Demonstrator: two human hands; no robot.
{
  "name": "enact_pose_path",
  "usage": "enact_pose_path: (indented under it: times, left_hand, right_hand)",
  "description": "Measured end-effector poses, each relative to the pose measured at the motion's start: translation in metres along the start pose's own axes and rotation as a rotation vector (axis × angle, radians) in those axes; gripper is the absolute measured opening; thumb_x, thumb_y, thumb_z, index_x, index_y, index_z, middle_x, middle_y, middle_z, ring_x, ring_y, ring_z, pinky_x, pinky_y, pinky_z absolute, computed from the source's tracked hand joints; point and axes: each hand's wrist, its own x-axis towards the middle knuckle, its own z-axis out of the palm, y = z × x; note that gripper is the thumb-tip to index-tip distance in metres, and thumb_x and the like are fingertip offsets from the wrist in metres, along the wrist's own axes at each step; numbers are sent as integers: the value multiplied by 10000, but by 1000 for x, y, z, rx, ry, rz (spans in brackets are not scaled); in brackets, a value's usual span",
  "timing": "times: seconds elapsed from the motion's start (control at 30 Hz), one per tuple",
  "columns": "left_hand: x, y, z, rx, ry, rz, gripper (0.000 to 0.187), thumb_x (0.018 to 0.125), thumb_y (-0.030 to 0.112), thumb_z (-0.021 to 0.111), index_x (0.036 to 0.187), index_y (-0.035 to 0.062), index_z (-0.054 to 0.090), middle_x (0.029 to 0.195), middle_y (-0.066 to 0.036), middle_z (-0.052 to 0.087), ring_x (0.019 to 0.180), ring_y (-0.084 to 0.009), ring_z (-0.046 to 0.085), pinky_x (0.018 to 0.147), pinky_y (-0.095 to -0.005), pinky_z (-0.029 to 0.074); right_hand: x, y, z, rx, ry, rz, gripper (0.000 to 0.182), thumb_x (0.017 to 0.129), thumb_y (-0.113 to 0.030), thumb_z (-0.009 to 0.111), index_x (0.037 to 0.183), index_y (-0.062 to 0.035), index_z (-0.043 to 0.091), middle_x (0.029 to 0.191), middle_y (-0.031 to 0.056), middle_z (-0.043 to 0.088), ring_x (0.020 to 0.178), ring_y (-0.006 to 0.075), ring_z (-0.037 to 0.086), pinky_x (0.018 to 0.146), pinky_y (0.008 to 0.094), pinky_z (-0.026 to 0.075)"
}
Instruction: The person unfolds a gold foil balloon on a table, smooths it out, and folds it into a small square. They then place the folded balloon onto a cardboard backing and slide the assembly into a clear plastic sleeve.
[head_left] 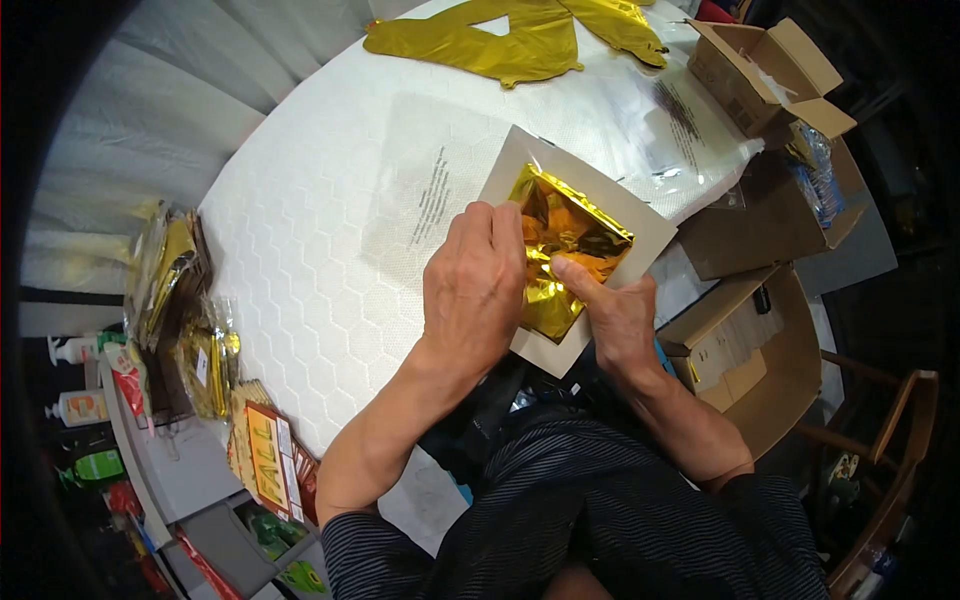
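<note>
A folded, shiny gold foil balloon (553,300) lies on a light grey card (648,228), tilted, just above the table's near edge. My left hand (475,290) is closed at the foil's left side, fingers curled in against it; their tips are hidden. With my right hand (622,320) I grip the lower right side of the card, the thumb pressing on the foil and the other fingers out of sight underneath. Beyond them, a clear plastic bag (415,190) with printed text lies flat on the white table (290,260).
Flat gold foil balloons (480,45) lie at the table's far edge. An open carton (745,75) stands at the back right, with another box (745,355) of cards below. Bagged gold packets (165,275) hang at left, above a FALL sign (268,460). A wooden chair (890,440) is at right.
</note>
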Motion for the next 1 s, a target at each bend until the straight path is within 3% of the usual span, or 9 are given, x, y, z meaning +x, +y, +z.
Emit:
enact_pose_path:
  times: [0.27,0.47,0.53,0.57,0.67,0.73,0.77,0.83,1.0]
  left_hand:
    - [-3,3,2,-118,-9,10,302,795,-29,681,1081,-19,586,896,-152,551,841,-330,629,719,-403,549]
    - [-17,-8,1,-411,2,-47,408,814,-37,716,1194,-41,567,1034,-202,592,944,-376,623,779,-414,537]
    - [-26,-10,-2,-320,362,-147,529,810,-3,778,1282,-48,541,1190,-222,573,1071,-381,594,852,-422,525]
    - [-35,-14,-3,-340,443,-257,659,813,34,814,1375,-45,479,1308,-211,529,1206,-358,542,967,-417,495]
    - [-48,-11,-3,-503,653,-440,692,859,19,783,1442,-41,415,1425,-195,486,1322,-311,488,1043,-400,467]
    - [-51,0,-1,-1104,754,-798,712,900,17,764,1488,-38,367,1477,-176,481,1353,-263,486,1100,-366,431]
    - [-53,5,1,-1094,771,-806,712,900,17,764,1488,-38,367,1477,-176,481,1353,-263,486,1100,-366,431]
    - [-55,9,7,-1517,588,-865,627,940,19,734,1472,-44,409,1440,-151,542,1288,-213,552,1068,-339,461]
    - [-47,12,6,-1690,556,-986,476,972,28,699,1400,-53,507,1294,-113,640,1150,-175,631,996,-318,508]
  right_hand:
    - [0,5,3,-31,-8,9,296,905,-66,790,1171,36,711,1077,75,756,920,130,701,840,292,564]
    - [2,4,7,39,-10,11,314,911,-74,784,1191,38,697,1105,83,742,951,137,698,858,296,563]
    - [5,7,10,253,-14,-28,346,917,-70,779,1226,39,670,1126,86,726,966,147,695,870,307,567]
    - [7,6,11,254,-22,-28,346,917,-70,779,1226,39,670,1126,86,726,966,147,695,870,307,567]
    - [10,3,17,325,-13,6,360,925,-55,769,1248,43,645,1150,81,707,997,153,683,911,318,559]
    - [12,6,26,337,-18,7,369,925,-55,768,1257,41,639,1165,81,701,1018,151,674,928,313,550]
    - [12,7,29,352,-10,2,378,926,-55,768,1266,40,634,1181,81,696,1039,149,666,944,307,540]
    - [11,3,35,358,-48,34,394,927,-55,767,1282,30,620,1187,73,685,1052,145,656,959,295,528]
    - [3,-1,42,370,-79,50,417,926,-56,768,1303,14,606,1190,66,678,1043,148,660,952,297,527]
